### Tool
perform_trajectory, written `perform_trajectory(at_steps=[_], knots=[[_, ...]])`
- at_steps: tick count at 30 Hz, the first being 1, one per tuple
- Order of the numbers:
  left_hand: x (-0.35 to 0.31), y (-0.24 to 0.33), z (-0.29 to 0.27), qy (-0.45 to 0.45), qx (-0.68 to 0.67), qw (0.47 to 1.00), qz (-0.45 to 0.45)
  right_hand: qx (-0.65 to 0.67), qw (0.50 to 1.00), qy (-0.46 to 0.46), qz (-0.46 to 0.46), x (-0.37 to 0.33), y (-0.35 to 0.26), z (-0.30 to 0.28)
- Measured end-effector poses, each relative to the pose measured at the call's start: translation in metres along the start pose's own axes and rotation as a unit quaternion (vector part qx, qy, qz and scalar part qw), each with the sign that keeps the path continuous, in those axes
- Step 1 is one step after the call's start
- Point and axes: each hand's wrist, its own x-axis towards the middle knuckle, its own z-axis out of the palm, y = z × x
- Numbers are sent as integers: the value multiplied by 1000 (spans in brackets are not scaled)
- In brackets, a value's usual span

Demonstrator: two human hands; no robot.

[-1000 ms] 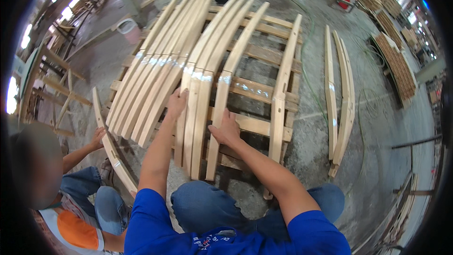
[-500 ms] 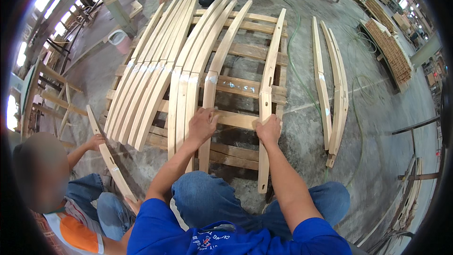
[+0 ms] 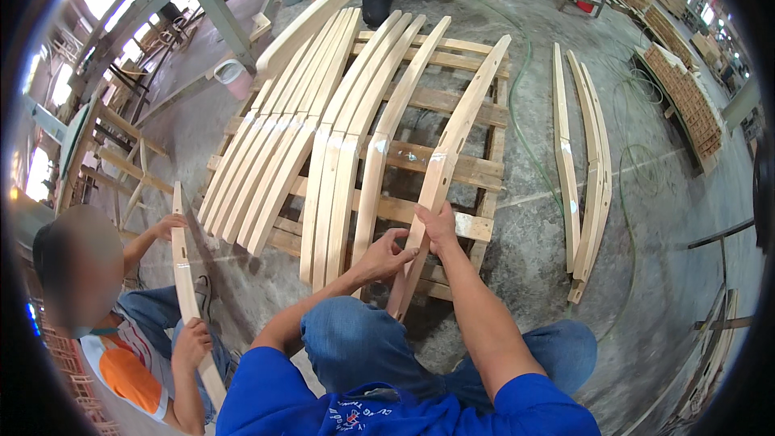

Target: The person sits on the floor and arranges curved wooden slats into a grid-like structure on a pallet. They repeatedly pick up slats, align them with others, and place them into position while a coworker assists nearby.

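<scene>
**Curved slat gripped at the pallet's right side**

Workshop concrete floor [image 3: 525, 258] spreads around a wooden pallet [image 3: 476, 169] loaded with long curved wooden slats. Both hands have shifted rightward off the middle slats: a second ago they lay flat on separate pieces in the packed group, and now they meet on the rightmost curved slat [image 3: 452, 153], which lies apart from its neighbours. The left hand [image 3: 386, 254] is curled round its lower end, the right hand [image 3: 438, 226] closed over it just above. So this single piece now seems the one being handled.

Open floor lies right of the pallet, until three more slats [image 3: 577, 178] on the ground. To the left, a seated co-worker's hand [image 3: 169, 224] holds another slat [image 3: 184, 274] upright, close to the pallet's corner.
</scene>
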Motion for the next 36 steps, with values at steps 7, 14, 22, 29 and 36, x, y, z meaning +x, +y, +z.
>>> perform_trajectory(at_steps=[7,14,22,29,36], knots=[[-14,-36,-13,22,-63,996,54,241,941,-207,120,-14,-28,11],[-29,-6,-17,-78,-194,978,26,307,896,-294,124,-22,-38,-3],[-40,-21,2,121,-8,990,71,275,892,-328,149,-18,-34,18],[-32,-41,6,225,81,963,125,178,946,-242,120,-11,-28,39],[-35,-32,5,248,39,962,104,149,961,-224,68,-15,-26,47]])
